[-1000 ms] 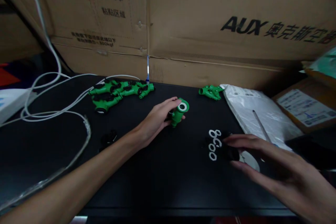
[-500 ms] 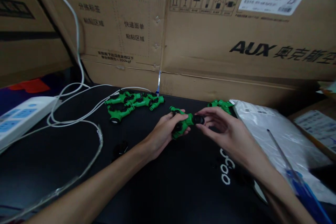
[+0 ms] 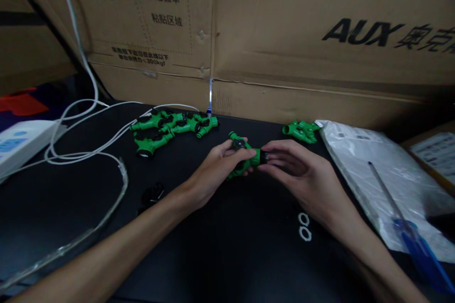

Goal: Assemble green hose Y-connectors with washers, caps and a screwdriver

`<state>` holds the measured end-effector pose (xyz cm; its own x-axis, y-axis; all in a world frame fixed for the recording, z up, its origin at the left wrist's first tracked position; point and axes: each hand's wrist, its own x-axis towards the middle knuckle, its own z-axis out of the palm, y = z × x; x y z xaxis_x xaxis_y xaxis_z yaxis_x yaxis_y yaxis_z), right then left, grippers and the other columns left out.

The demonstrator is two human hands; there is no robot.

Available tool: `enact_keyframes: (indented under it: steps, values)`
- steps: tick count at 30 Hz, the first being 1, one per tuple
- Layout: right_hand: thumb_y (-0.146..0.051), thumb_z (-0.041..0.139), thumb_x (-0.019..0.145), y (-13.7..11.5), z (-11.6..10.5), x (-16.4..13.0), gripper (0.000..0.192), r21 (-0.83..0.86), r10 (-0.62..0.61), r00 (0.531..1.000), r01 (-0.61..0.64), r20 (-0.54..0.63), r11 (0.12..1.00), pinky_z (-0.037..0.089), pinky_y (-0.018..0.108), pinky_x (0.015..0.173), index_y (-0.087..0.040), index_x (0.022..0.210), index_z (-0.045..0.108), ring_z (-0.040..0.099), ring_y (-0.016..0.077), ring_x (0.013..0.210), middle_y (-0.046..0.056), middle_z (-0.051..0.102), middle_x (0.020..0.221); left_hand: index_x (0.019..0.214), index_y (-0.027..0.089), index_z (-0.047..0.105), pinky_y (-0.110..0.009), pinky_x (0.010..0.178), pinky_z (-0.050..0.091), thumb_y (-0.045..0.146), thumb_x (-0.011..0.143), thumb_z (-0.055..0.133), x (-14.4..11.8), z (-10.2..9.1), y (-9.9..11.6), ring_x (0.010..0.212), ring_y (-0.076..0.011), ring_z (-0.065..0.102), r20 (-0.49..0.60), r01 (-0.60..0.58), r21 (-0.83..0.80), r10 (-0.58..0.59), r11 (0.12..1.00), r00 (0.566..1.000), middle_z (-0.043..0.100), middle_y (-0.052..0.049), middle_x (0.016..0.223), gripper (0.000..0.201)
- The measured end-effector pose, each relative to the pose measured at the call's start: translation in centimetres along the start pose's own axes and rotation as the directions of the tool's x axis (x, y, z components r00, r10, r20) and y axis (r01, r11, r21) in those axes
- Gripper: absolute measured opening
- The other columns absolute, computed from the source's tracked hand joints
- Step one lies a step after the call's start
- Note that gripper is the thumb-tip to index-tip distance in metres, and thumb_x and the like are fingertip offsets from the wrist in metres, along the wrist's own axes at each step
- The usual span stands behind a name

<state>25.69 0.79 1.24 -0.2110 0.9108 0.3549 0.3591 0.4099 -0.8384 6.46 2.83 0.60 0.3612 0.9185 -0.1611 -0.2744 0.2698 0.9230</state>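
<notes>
My left hand (image 3: 215, 165) is closed around a green Y-shaped hose splitter (image 3: 254, 155) with black valve levers, thumb lying along its top. On the splitter's right end sits a black threaded collar (image 3: 263, 157), and the fingertips of my right hand (image 3: 305, 173) are closed on it. Part of the splitter's body is hidden by my left fingers. Two white ring washers (image 3: 304, 233) lie on the black table near my right wrist. Farther back on the left is a group of similar green splitters (image 3: 156, 143).
More green splitters (image 3: 301, 131) lie back right beside a white plastic bag (image 3: 359, 165). A blue-handled screwdriver (image 3: 419, 246) rests on the bag. Small black parts (image 3: 152, 195) are near my left forearm. White cables (image 3: 95, 154) and a power strip (image 3: 21, 139) lie left; cardboard boxes (image 3: 270, 47) stand behind.
The black collar, held slightly off the splitter's end before, now sits against it. My right fingers have moved left with it. The camera view has tilted down a little.
</notes>
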Motion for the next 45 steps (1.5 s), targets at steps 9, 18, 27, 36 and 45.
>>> enact_keyframes:
  steps: [9,18,27,36,45]
  values:
    - [-0.017,0.075,0.087,-0.7,0.3,-0.1,0.024,-0.238,-0.161,0.987,0.159,0.011,0.958,0.063,0.031,0.078,-0.022,0.109,0.066,0.070,0.0155,0.080,0.003,0.070,0.101,0.102,0.018,0.070,-0.027,0.075,0.048,0.040,0.081,0.078,-0.2,-0.2,0.0,0.079,-0.0136,0.062,-0.027,0.023,0.016,-0.022,1.000,0.999,0.067,-0.002,0.091,0.031]
    - [-0.011,0.067,0.092,-0.8,0.0,-0.5,0.031,-0.275,-0.221,0.973,0.229,0.062,0.934,0.064,0.030,0.086,-0.021,0.122,0.065,0.073,0.0158,0.093,0.007,0.069,0.116,0.102,0.019,0.072,-0.023,0.072,0.047,0.037,0.083,0.076,-0.1,-0.2,0.1,0.076,-0.0112,0.059,-0.037,0.035,-0.051,-0.037,0.998,0.999,0.064,0.000,0.088,0.026]
    - [-0.011,0.067,0.092,-0.8,0.2,-0.4,0.030,-0.345,-0.272,0.956,0.293,0.110,0.892,0.064,0.033,0.087,-0.021,0.120,0.064,0.075,0.0185,0.092,0.006,0.075,0.108,0.099,0.018,0.072,-0.024,0.070,0.046,0.035,0.082,0.077,-0.2,-0.2,0.2,0.074,-0.0113,0.058,-0.051,0.046,-0.039,-0.047,0.998,0.998,0.063,0.000,0.086,0.025]
    - [-0.018,0.068,0.093,-1.0,0.3,-0.4,0.019,-0.380,-0.267,0.959,0.282,0.092,0.881,0.062,0.030,0.080,-0.019,0.112,0.067,0.075,0.0185,0.087,0.007,0.074,0.102,0.097,0.018,0.072,-0.025,0.069,0.046,0.036,0.079,0.078,0.0,-0.2,0.0,0.074,-0.0125,0.058,-0.052,0.058,-0.009,-0.058,0.998,0.997,0.064,-0.001,0.085,0.026]
    - [-0.033,0.061,0.099,-1.8,0.0,-0.3,0.017,-0.401,-0.151,0.985,0.170,0.079,0.900,0.057,0.028,0.068,-0.020,0.107,0.068,0.072,0.0162,0.070,0.002,0.074,0.082,0.093,0.018,0.072,-0.026,0.071,0.047,0.038,0.079,0.078,-0.2,-0.1,0.1,0.077,-0.0138,0.059,-0.025,0.058,-0.008,-0.058,0.998,0.998,0.065,-0.002,0.089,0.026]
